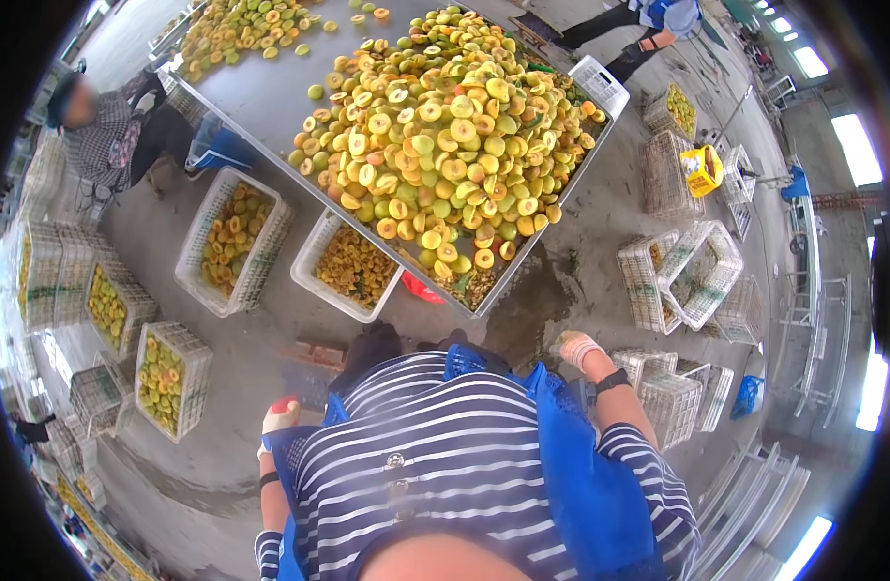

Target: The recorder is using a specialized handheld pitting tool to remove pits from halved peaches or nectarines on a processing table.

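My left hand (281,415), in a whitish glove with red at the fingers, hangs beside my body over the concrete floor. On the other side, my right hand (575,347), in a light glove with a striped cuff, is over the floor near a wet patch. Whether either holds anything cannot be made out. In front of me stands a metal-topped table (270,94) with a large heap of halved yellow-green stone fruit (445,138). Neither hand touches it. A white crate (299,272) of small fruit pieces or pits stands by the near table edge.
Plastic crates of fruit (267,254) stand at left, with more stacked behind. Empty white crates (706,309) and others (666,407) stand at right. A seated person (107,138) is at the far left; another person (659,29) stands behind the table. A red bag (421,288) lies under the table corner.
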